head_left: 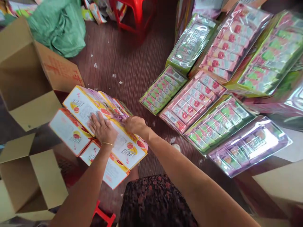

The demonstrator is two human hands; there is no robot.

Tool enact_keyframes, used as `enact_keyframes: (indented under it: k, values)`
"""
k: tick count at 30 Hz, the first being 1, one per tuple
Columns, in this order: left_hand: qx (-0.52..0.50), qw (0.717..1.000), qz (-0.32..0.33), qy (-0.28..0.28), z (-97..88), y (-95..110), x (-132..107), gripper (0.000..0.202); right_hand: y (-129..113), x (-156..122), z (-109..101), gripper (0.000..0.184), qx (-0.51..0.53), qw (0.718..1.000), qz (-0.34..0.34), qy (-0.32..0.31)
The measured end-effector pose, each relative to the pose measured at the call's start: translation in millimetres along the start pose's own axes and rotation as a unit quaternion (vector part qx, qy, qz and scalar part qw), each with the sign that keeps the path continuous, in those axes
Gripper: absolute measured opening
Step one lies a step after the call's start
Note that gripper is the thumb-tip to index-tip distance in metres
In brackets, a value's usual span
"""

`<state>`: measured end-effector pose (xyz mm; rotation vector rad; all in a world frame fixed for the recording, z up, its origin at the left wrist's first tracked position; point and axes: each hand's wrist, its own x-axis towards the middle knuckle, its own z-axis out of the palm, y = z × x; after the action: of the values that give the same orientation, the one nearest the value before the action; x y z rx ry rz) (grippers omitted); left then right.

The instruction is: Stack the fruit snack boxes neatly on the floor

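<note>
My left hand (102, 127) lies flat with its fingers apart on the white side of a long printed box (81, 102) with citrus fruit pictures. At that box's far edge, my right hand (135, 125) has its fingers curled around the rim of a box; its fingertips are partly hidden. Under and beside them, more white-sided fruit boxes (68, 134) are stacked close together. Several purple and yellow box edges (105, 97) line the far side of this stack.
On the right stand rows of film-wrapped display boxes (194, 102) in green, pink and purple. Open cardboard cartons (22, 72) stand at the left. A green sack (58, 28) and a red plastic stool (132, 12) are at the back. Paper scraps (95, 65) dot the floor.
</note>
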<state>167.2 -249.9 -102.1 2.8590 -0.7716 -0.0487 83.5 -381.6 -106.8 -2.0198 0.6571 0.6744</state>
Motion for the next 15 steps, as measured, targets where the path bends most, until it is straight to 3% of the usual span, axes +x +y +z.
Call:
enact_keyframes:
  k: [5,10,15]
  values:
    - [0.034,0.999,0.001,0.012,0.9,4,2,0.061,-2,-8,8,0.045,-0.031,0.997,-0.064,-0.002]
    - [0.051,0.998,0.02,0.015,3.5,5,-3,0.062,26,-59,26,0.039,-0.06,0.993,-0.073,-0.065]
    - [0.05,0.998,0.028,0.013,3.3,4,-5,0.064,53,-112,33,0.043,-0.051,0.991,-0.027,-0.123]
